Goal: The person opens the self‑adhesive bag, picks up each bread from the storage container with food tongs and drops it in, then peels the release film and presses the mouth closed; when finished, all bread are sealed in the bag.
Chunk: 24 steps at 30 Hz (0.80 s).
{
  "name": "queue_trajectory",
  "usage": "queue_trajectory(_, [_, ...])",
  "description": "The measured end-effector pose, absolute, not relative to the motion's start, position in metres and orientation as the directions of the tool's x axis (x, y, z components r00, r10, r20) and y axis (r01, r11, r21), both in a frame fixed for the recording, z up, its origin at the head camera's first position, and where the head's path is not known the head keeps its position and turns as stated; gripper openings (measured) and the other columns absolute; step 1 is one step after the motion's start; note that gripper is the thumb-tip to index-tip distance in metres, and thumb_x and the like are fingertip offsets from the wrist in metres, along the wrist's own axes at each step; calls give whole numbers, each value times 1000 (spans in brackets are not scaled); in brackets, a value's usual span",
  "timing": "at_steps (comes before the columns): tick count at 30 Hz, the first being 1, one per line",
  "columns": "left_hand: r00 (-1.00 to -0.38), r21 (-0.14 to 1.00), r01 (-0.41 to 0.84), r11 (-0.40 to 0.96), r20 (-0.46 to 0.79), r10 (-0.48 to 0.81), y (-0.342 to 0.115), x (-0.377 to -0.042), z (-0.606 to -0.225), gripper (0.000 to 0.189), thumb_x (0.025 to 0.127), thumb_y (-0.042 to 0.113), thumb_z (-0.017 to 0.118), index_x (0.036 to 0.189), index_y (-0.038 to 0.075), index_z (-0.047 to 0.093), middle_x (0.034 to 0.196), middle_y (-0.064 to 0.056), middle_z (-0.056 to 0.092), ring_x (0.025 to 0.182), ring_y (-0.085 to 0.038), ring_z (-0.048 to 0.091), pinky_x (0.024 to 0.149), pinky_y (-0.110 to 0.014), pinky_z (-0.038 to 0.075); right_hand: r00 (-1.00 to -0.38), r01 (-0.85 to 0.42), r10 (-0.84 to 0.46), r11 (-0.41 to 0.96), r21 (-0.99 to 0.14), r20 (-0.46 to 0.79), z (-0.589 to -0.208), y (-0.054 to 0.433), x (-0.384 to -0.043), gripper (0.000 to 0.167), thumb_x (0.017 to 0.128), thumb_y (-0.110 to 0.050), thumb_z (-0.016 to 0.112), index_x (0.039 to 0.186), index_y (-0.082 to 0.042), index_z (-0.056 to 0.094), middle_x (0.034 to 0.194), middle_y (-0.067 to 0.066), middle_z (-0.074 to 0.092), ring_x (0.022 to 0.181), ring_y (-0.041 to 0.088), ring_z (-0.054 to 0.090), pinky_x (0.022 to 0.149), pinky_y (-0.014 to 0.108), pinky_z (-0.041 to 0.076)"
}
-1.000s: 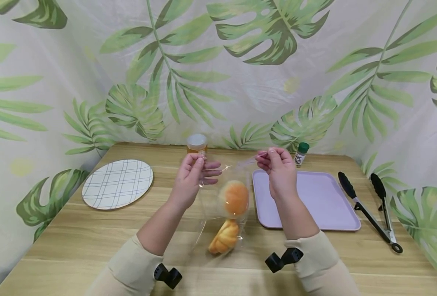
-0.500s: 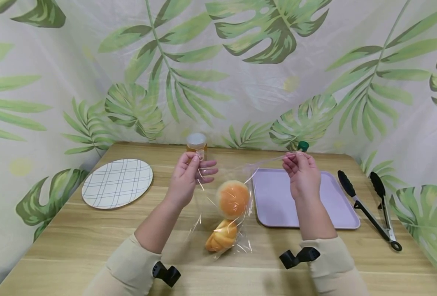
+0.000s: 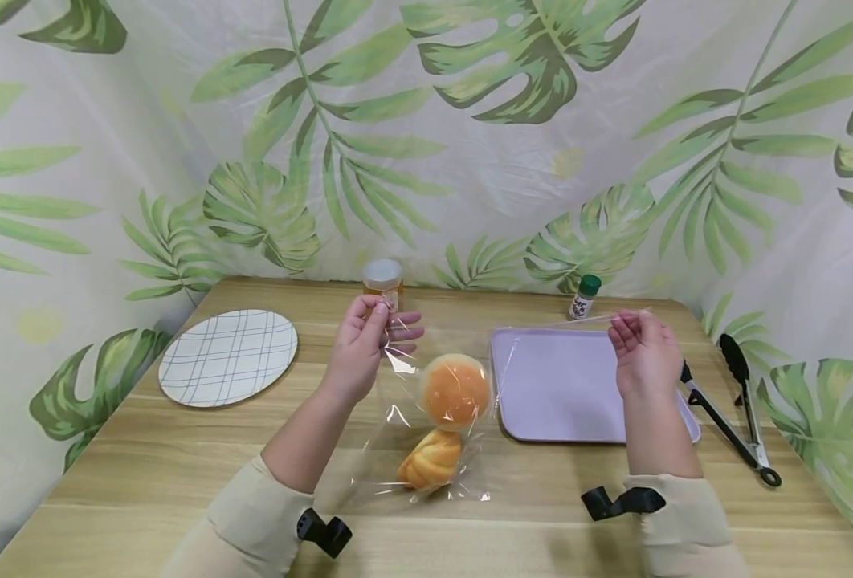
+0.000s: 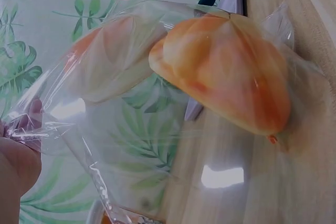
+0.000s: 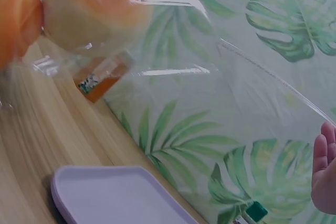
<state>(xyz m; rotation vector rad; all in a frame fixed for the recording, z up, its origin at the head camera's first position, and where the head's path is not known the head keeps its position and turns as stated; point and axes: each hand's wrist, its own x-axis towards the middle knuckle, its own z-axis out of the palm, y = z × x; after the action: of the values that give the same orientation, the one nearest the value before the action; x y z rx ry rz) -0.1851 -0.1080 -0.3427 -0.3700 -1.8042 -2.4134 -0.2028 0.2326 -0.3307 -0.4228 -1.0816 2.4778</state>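
A clear plastic bag hangs in front of me, holding a round orange-topped bun above a twisted golden bread roll. My left hand pinches the bag's upper left corner between thumb and forefinger; its other fingers are spread. Out to the right, over the purple tray, my right hand pinches the end of a thin clear strip that runs taut back to the bag. Whether this strip is part of the bag's film or separate is unclear. In the left wrist view the roll fills the middle.
A checked oval plate lies at left. The purple tray is at right, with black-tipped tongs beyond it. Along the back stand a honey-coloured jar and a green-capped shaker. Leaf-print cloth hangs behind the wooden table.
My right hand has moved well to the right, drawing the clear strip out longer. The bag has spread wider and swung slightly left. My left hand stays nearly in place.
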Motion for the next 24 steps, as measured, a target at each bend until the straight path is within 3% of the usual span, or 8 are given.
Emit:
queue_trajectory(9, [-961,929,222,-296,260,96,-112,-189,-339,6,103,8,45,102,7,51,92,3,76,82,-12,74,71,-28,62,-838,-274,526,-637,-721,-145,-334,260,-196,16,100,-10,54,86,-1,56,73,7,66,65,15,65,61,23,57])
queue_trajectory(20, [-925,958,244,-150,276,259,-130,-196,-324,10,100,2,49,97,8,56,95,2,77,84,-9,73,75,-27,61,-837,-302,534,-635,-711,-122,-332,273,-189,19,99,-7,53,84,2,58,75,10,67,64,17,66,60,24,56])
queue_trajectory(24, [-918,961,246,-128,274,286,-133,-197,-321,11,99,0,49,97,8,55,92,6,76,85,-9,73,77,-26,61,-832,-322,544,-632,-705,-108,-329,277,-188,16,99,-7,53,86,1,56,73,10,66,63,17,65,59,24,56])
